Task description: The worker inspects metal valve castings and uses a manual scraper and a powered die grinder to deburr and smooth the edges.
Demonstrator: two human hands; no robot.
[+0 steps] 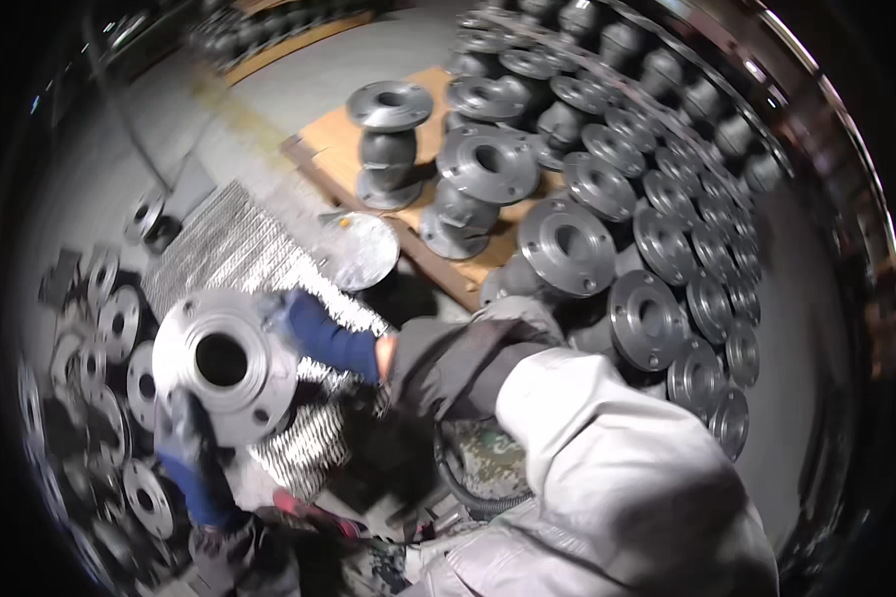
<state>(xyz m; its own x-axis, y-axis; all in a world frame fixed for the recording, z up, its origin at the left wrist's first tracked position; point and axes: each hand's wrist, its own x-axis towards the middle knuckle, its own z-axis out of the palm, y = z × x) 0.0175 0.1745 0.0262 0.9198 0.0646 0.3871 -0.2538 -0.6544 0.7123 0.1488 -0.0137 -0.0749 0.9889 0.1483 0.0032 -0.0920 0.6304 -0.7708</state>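
Note:
A grey metal flanged valve body is between my hands, its round flange and dark central bore facing up. My left hand, in a blue glove with dark fingers, grips the flange's near left edge with the thumb on top. On the far right side, my right hand, gloved the same way, holds the rim; its fingertips are partly blurred. A ridged silvery mat lies beneath and beyond the valve body. Close to my left wrist is a red-handled tool, whose kind I cannot make out.
Several flanged valve bodies stand in rows on a wooden pallet at the right. More flanged parts are piled at the left. A round pale disc sits beside the pallet. A black hose curves near my lap.

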